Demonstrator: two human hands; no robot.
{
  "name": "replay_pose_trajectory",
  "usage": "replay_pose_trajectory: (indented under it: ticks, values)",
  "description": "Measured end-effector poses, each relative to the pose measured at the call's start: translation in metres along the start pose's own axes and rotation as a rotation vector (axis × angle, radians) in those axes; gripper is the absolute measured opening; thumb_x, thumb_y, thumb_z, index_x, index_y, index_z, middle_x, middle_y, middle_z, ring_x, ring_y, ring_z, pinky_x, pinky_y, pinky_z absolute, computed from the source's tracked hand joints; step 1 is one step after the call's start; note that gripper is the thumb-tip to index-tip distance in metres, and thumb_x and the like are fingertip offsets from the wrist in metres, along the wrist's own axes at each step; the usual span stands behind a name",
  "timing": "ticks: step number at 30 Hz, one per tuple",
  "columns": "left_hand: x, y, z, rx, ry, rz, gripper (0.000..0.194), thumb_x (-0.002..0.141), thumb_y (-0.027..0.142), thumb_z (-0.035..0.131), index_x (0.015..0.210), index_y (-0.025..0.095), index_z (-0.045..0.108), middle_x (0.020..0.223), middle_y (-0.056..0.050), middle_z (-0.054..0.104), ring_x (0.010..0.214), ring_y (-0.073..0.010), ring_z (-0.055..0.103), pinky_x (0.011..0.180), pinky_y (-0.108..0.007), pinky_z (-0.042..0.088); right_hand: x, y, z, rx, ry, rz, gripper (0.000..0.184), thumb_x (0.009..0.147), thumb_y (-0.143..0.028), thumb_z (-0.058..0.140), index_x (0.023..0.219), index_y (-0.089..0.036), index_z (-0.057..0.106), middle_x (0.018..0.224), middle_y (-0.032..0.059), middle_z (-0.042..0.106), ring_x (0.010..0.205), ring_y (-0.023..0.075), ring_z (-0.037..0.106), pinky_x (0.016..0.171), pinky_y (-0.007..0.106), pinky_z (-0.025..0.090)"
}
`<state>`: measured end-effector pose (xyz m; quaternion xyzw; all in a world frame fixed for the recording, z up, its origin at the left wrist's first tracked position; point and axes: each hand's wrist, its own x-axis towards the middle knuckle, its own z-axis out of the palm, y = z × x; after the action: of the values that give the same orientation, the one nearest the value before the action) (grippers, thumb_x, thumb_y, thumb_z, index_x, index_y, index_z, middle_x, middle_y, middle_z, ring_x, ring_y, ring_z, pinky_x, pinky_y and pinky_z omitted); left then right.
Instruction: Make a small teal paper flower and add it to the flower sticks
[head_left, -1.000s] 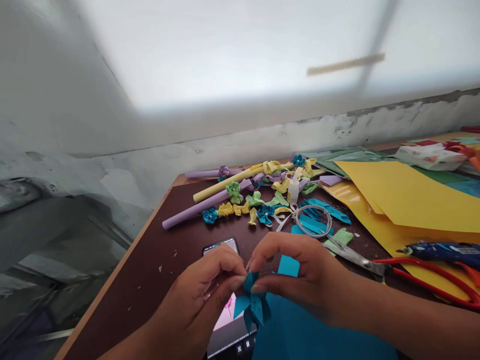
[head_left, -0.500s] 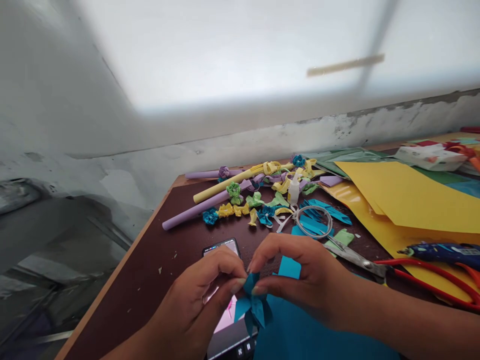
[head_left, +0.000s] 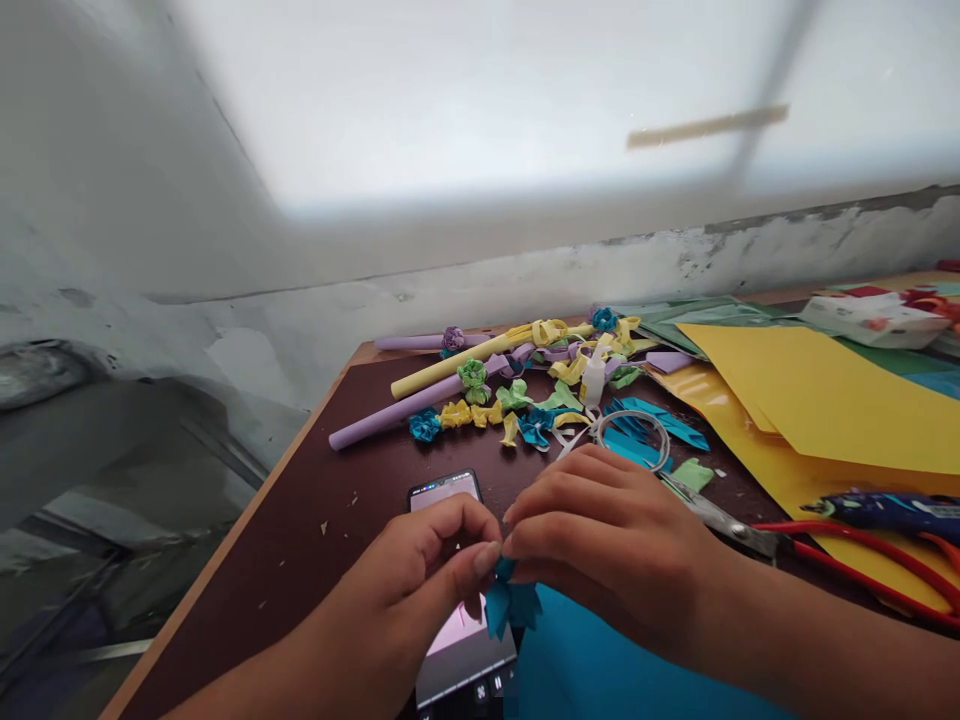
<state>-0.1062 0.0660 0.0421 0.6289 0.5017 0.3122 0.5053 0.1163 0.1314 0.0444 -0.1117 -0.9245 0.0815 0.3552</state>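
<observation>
The brown desk [head_left: 292,520] is covered mostly on its far and right sides, perhaps so that the near part can be given over to handwork. Large yellow sheets [head_left: 832,400] are spread at the right, and a blue sheet [head_left: 600,650] is laid at the near edge, partly covered by the right forearm. At the far left, a purple tube [head_left: 390,415] and a yellow tube [head_left: 450,368] are laid aslant among crumpled paper blossoms, seemingly set aside. Red-handled scissors [head_left: 742,530] are rested at the right, their handles turned rightward, probably within easy reach of the right hand [head_left: 615,530]. A phone [head_left: 457,665] is laid flat below the hands, its lit screen turned up, presumably so that it can be glanced at while both hands are occupied. Farther off, a small glue bottle [head_left: 592,383] is stood upright, with a pale ring [head_left: 632,413] on the near side of it. Smallest of these is the blue paper flower [head_left: 512,608], pinched at its top between the thumb and forefinger of the left hand [head_left: 424,560] and closed upon from the right by the other hand's fingertips — the exact contact there is partly hidden. Its points are hung just below the grip, above the phone's right edge, apparently left free so that only the top is pressed.
</observation>
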Motion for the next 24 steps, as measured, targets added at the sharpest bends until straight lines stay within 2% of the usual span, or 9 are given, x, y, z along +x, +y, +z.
replay_pose_trajectory:
  ticks: [3, 5, 9, 12, 16, 20, 24]
  values:
    - [0.0001, 0.0007, -0.0003, -0.023, 0.009, -0.004, 0.032, 0.101, 0.05, 0.054, 0.09, 0.021, 0.062, 0.081, 0.001, 0.057, 0.077, -0.0158, 0.05, 0.069, -0.026, 0.041, -0.0003, -0.0019, -0.0006, -0.034, -0.021, -0.037, 0.012, 0.101, -0.016, 0.06, 0.108, -0.022, 0.068, 0.106, 0.0011, 0.076, 0.09, 0.0161, 0.064, 0.08, 0.034, 0.043]
    - [0.0005, 0.0015, -0.0001, -0.046, 0.009, 0.003, 0.031, 0.101, 0.05, 0.054, 0.091, 0.021, 0.063, 0.081, 0.001, 0.057, 0.077, -0.0157, 0.05, 0.069, -0.026, 0.041, -0.0005, -0.0032, -0.0004, -0.017, -0.016, -0.04, 0.012, 0.102, -0.017, 0.06, 0.108, -0.022, 0.068, 0.108, 0.0013, 0.076, 0.092, 0.0165, 0.064, 0.081, 0.034, 0.043]
    - [0.001, 0.0027, 0.0011, -0.003, 0.02, 0.005, 0.031, 0.101, 0.047, 0.052, 0.09, 0.021, 0.063, 0.081, 0.001, 0.056, 0.076, -0.0158, 0.05, 0.069, -0.026, 0.042, -0.0011, -0.0047, 0.0029, 0.071, -0.016, 0.076, 0.004, 0.101, -0.022, 0.063, 0.104, -0.022, 0.065, 0.108, -0.0005, 0.074, 0.097, 0.015, 0.064, 0.087, 0.032, 0.043]
    - [0.0002, 0.002, 0.0025, 0.085, 0.032, 0.003, 0.033, 0.102, 0.048, 0.049, 0.09, 0.021, 0.062, 0.08, 0.001, 0.055, 0.075, -0.0161, 0.048, 0.068, -0.027, 0.042, -0.002, -0.0055, 0.0068, 0.037, -0.071, 0.13, 0.005, 0.1, -0.024, 0.066, 0.102, -0.021, 0.062, 0.105, 0.0, 0.072, 0.099, 0.0167, 0.063, 0.087, 0.033, 0.042]
    - [-0.0004, 0.0002, 0.0042, 0.188, 0.052, 0.057, 0.03, 0.103, 0.044, 0.048, 0.091, 0.021, 0.062, 0.082, 0.0, 0.057, 0.075, -0.0165, 0.049, 0.067, -0.027, 0.043, -0.0015, -0.0074, 0.0082, -0.1, -0.117, 0.093, 0.007, 0.099, -0.017, 0.064, 0.093, -0.018, 0.06, 0.097, 0.0026, 0.07, 0.088, 0.0196, 0.06, 0.079, 0.036, 0.04]
    - [-0.0001, 0.0003, 0.0031, 0.201, 0.119, 0.13, 0.028, 0.1, 0.042, 0.051, 0.087, 0.021, 0.064, 0.076, 0.0, 0.058, 0.069, -0.0163, 0.051, 0.061, -0.027, 0.042, 0.0009, -0.0091, 0.0028, -0.155, -0.151, 0.057, 0.003, 0.101, -0.015, 0.059, 0.102, -0.017, 0.061, 0.103, 0.0046, 0.07, 0.092, 0.0213, 0.06, 0.08, 0.037, 0.038]
    - [-0.0017, 0.0035, 0.0028, 0.212, 0.121, 0.105, 0.029, 0.1, 0.045, 0.051, 0.087, 0.022, 0.063, 0.076, 0.001, 0.058, 0.069, -0.0163, 0.051, 0.06, -0.027, 0.042, 0.0022, -0.0104, -0.001, -0.168, -0.132, 0.044, 0.004, 0.102, -0.016, 0.058, 0.101, -0.017, 0.062, 0.101, 0.0035, 0.071, 0.092, 0.0205, 0.06, 0.08, 0.036, 0.038]
